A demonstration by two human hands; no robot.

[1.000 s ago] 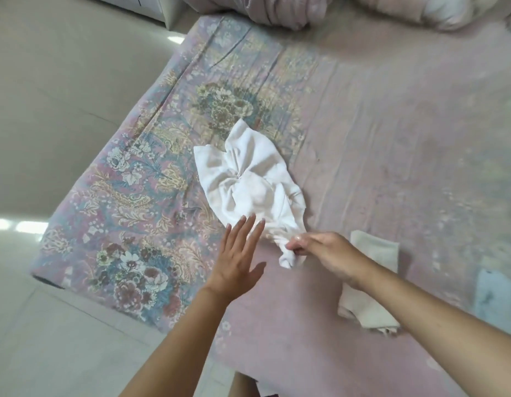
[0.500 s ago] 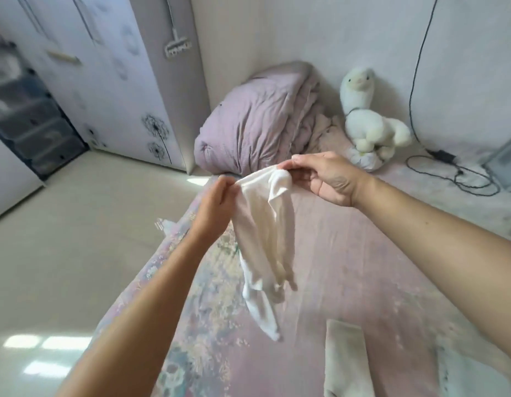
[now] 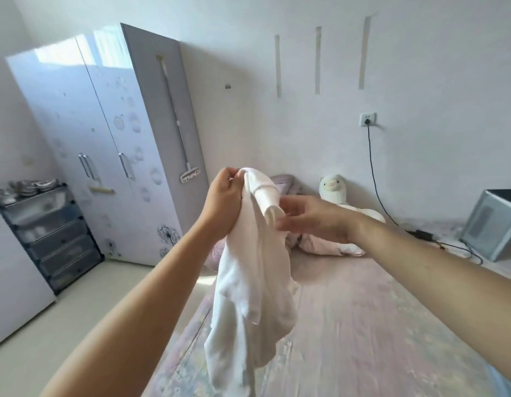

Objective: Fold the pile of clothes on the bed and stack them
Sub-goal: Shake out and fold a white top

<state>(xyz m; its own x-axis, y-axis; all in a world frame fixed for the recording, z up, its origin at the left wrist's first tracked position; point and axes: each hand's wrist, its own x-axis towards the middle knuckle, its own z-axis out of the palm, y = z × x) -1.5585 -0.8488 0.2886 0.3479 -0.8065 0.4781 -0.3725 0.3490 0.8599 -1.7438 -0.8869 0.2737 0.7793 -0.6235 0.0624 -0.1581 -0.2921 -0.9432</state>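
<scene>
A white garment (image 3: 254, 287) hangs in the air in front of me, above the pink floral bed (image 3: 363, 325). My left hand (image 3: 224, 203) grips its top edge, fingers curled round the cloth. My right hand (image 3: 311, 219) is at a rolled white hem just to the right, fingertips pinching the fabric. The garment droops in loose folds down to the bottom of the view. The folded beige cloth seen earlier on the bed is out of view.
A bunched pink duvet (image 3: 326, 245) and a white plush toy (image 3: 333, 189) lie at the head of the bed by the wall. A tall white wardrobe (image 3: 105, 133) and a dark drawer unit (image 3: 48, 233) stand left. A cable (image 3: 376, 181) and grey box (image 3: 492, 222) are right.
The garment was lifted off the bed and now hangs higher. My head tilted up, bringing the wall and wardrobe into view. My right hand shifted from the top edge to the hem.
</scene>
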